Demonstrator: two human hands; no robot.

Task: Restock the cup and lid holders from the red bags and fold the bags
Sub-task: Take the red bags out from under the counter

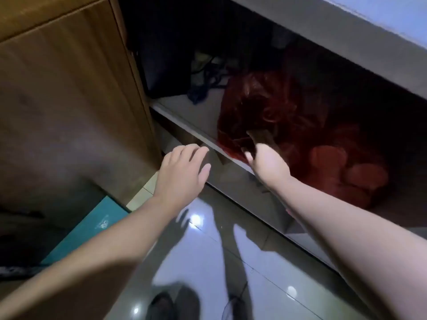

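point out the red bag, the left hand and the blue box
red bag (261,107): head view, crumpled upper part.
left hand (182,172): head view, back of the hand.
blue box (90,229): head view, top face.

Single view, taken from a wide-angle camera worn on the person's head. It looks forward and steeply down into an open, dark cabinet under a worktop edge (346,42), with the picture tilted so that the shelf (184,112) runs diagonally from upper left to lower right. Both forearms enter from the bottom corners and reach away from the lens. The glossy floor (208,262) fills the lower middle, close below the camera. No second view is given.
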